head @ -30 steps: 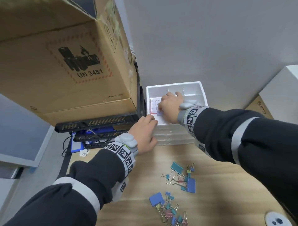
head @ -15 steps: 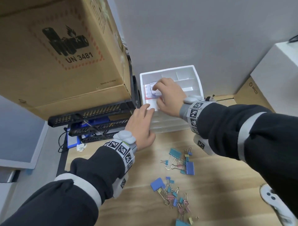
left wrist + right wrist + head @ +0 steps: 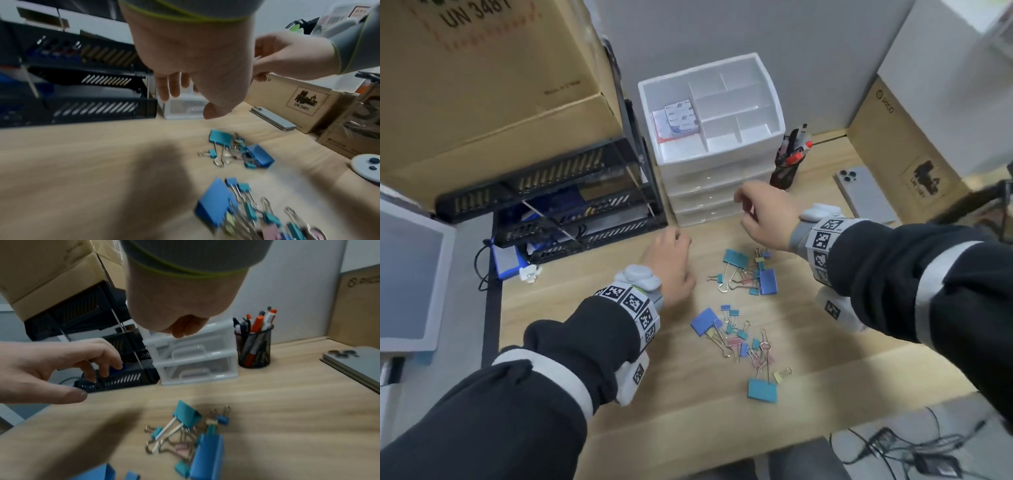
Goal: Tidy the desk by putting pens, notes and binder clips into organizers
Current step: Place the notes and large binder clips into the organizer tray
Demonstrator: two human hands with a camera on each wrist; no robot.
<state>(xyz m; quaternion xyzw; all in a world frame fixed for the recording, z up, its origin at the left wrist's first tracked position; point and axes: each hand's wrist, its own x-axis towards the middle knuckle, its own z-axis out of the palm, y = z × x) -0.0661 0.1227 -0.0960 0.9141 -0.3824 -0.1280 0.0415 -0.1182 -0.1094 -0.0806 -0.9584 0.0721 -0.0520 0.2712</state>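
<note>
A white drawer organizer [image 3: 743, 154] stands at the back of the desk; a stack of notes [image 3: 677, 118] lies in its top left compartment. Pens stand in a black mesh cup [image 3: 787, 168] to its right. Coloured binder clips lie loose on the desk in two heaps [image 3: 748, 274] [image 3: 736, 337], with a teal one [image 3: 763, 390] nearer me. My left hand [image 3: 671, 263] hovers left of the clips, fingers relaxed, holding nothing. My right hand [image 3: 760, 212] hangs above the far heap in front of the drawers, fingers loosely curled [image 3: 185, 328], and is also empty.
A black tray rack [image 3: 551, 192] under a big cardboard box [image 3: 482, 85] fills the left. A phone [image 3: 866, 195] and cardboard boxes [image 3: 900, 150] sit at the right. A white round device [image 3: 368, 167] lies near the right edge. Cables [image 3: 911, 452] hang below the front edge.
My right hand has left the notes in the organizer's top compartment and drawn back toward me. My left hand has come off the organizer's front and dropped toward the desk.
</note>
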